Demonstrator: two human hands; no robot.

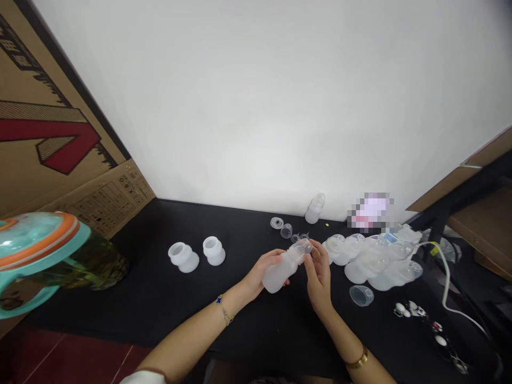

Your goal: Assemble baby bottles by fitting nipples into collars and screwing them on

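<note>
My left hand (262,273) is wrapped round a translucent white bottle (280,272), held tilted above the black table (160,298). My right hand (319,269) pinches a small clear ring-like piece (306,245) at the bottle's neck. Right beside my right hand lies a heap of clear plastic caps and nipples (372,258).
Two white funnel-shaped parts (196,255) stand to the left. An upright small bottle (314,209) and clear rings (282,226) sit near the white wall. A loose clear cap (361,295), a white cable (446,282), a teal-orange jug (44,250) and cardboard boxes (60,138) frame the area.
</note>
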